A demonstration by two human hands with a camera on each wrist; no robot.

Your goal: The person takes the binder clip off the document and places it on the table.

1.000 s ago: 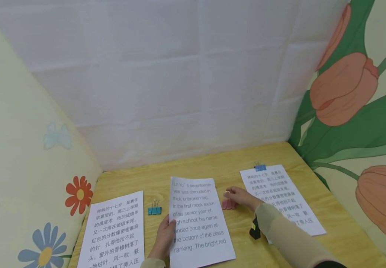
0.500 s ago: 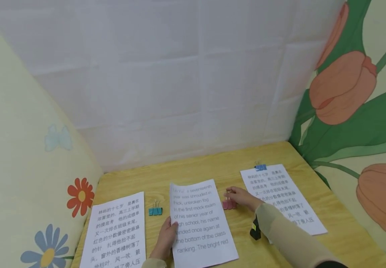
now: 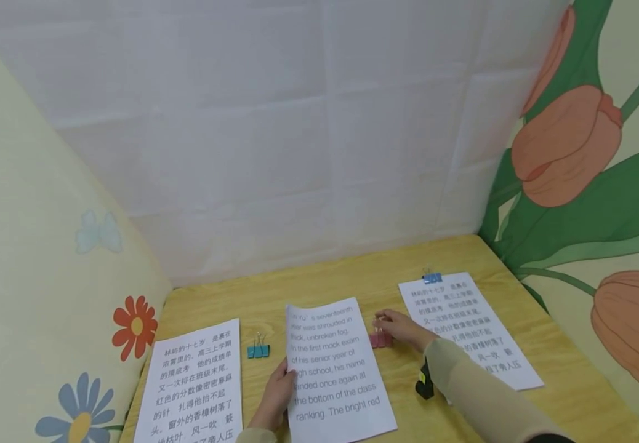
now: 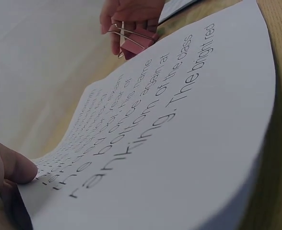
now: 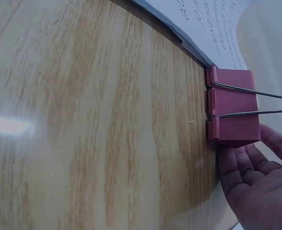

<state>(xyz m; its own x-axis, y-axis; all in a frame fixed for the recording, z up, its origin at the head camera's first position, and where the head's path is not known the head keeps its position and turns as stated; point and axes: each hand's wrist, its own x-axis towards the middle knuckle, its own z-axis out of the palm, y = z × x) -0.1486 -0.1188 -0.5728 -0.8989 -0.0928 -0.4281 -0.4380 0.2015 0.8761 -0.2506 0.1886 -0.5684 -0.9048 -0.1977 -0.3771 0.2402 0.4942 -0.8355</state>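
Note:
My left hand (image 3: 276, 394) grips the left edge of a sheet stack printed in English (image 3: 336, 369), its thumb (image 4: 18, 167) on top of the paper. The sheets bow up off the table in the left wrist view. To their right, my right hand (image 3: 402, 329) holds a pink binder clip (image 3: 381, 339) by its wire handles. In the right wrist view the pink clip (image 5: 234, 106) overlaps the edge of the sheets (image 5: 205, 28), with fingers (image 5: 249, 165) curled beneath it.
A teal binder clip (image 3: 258, 351) stands left of the held sheets. Printed Chinese pages (image 3: 192, 381) lie at the left; more pages (image 3: 452, 314), with a blue binder clip (image 3: 433, 278) at their top, lie at the right. Walls border the wooden table (image 3: 319, 277).
The held sheets and the left hand have shifted slightly to the right. The right hand stays at the pink binder clip, nearly still.

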